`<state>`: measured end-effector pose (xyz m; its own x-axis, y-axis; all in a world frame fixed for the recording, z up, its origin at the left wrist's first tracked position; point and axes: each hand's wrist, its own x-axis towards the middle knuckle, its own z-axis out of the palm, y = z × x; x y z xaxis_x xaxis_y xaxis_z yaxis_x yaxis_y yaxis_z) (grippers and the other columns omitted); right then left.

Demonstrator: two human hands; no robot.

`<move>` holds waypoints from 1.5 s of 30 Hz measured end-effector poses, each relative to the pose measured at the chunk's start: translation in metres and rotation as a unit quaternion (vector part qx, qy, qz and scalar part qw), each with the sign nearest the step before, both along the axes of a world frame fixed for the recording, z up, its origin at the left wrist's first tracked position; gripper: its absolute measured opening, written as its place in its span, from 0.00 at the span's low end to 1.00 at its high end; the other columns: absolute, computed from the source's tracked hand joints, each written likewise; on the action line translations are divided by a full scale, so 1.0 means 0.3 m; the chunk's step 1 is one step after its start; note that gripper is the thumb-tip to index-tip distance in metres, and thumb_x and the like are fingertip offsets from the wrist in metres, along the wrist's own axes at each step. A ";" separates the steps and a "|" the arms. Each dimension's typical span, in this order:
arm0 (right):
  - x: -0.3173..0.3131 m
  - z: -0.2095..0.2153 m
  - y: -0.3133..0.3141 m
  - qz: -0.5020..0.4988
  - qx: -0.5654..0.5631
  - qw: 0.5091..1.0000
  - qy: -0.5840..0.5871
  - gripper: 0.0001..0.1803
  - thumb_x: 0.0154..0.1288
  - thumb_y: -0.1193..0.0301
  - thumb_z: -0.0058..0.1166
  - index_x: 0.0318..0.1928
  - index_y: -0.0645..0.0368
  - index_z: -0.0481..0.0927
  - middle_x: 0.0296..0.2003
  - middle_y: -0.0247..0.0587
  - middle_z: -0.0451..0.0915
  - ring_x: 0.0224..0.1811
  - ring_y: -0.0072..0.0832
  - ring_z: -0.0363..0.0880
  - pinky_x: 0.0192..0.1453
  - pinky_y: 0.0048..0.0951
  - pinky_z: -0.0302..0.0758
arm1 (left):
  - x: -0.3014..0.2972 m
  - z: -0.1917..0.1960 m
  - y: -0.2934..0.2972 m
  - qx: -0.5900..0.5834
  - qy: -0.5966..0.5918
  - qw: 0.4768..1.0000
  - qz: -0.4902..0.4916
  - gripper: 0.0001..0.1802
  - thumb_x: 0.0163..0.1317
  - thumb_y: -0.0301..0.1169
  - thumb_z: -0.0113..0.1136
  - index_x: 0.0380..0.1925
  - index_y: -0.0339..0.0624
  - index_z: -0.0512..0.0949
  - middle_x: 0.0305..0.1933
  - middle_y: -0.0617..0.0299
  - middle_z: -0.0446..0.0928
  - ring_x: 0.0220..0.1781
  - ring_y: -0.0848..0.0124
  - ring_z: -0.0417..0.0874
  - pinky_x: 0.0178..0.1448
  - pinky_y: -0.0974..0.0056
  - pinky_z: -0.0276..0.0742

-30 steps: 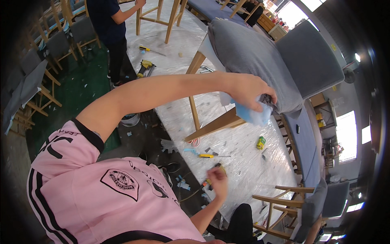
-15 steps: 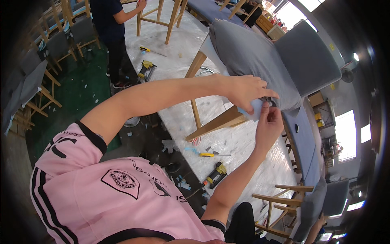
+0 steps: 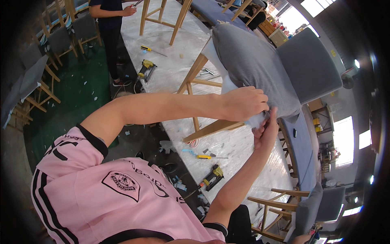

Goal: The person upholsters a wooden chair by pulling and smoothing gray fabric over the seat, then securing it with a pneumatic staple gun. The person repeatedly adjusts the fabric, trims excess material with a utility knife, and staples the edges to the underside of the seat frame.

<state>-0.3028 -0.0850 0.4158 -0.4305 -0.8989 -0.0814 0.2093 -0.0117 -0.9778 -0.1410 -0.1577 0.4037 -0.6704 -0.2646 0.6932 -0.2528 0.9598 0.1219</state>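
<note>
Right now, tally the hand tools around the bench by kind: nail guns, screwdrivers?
Nail guns: 2, one at the bench's far edge, one below its near edge
Screwdrivers, yellow-handled: 2, one far, one near
Total: 4

I see open tabletop (image 3: 243,150) below my right hand (image 3: 266,130), broken only by a yellow screwdriver (image 3: 205,156). Above, the grey chair cushion (image 3: 256,65) and its wooden legs (image 3: 195,77) block the way; a nail gun (image 3: 212,177) lies at the table's edge.
</note>
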 end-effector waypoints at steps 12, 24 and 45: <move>0.013 -0.261 0.051 0.102 -0.038 0.959 -0.260 0.31 0.75 0.38 0.51 0.30 0.53 0.78 0.20 0.28 0.74 0.12 0.15 0.58 0.14 0.17 0.52 | 0.031 0.183 -0.103 0.291 -0.067 0.953 -0.055 0.22 0.61 0.40 0.69 0.50 0.37 0.87 0.50 0.48 0.87 0.51 0.58 0.87 0.58 0.60 0.79; 0.071 -0.326 0.065 0.078 -0.171 0.908 -0.374 0.13 0.80 0.59 0.53 0.38 0.52 0.74 0.24 0.24 0.73 0.17 0.13 0.63 0.21 0.20 0.59 | -0.021 0.146 -0.067 0.184 -0.075 0.978 -0.061 0.33 0.55 0.42 0.72 0.57 0.33 0.79 0.48 0.45 0.84 0.51 0.49 0.85 0.59 0.56 0.77; 0.077 -0.155 0.018 -0.020 -0.149 0.985 -0.082 0.26 0.80 0.56 0.55 0.23 0.52 0.68 0.15 0.26 0.64 0.12 0.13 0.54 0.15 0.18 0.49 | 0.025 -0.128 0.074 -0.071 0.150 0.986 0.018 0.16 0.60 0.30 0.67 0.49 0.42 0.84 0.56 0.52 0.79 0.62 0.57 0.79 0.65 0.58 0.77</move>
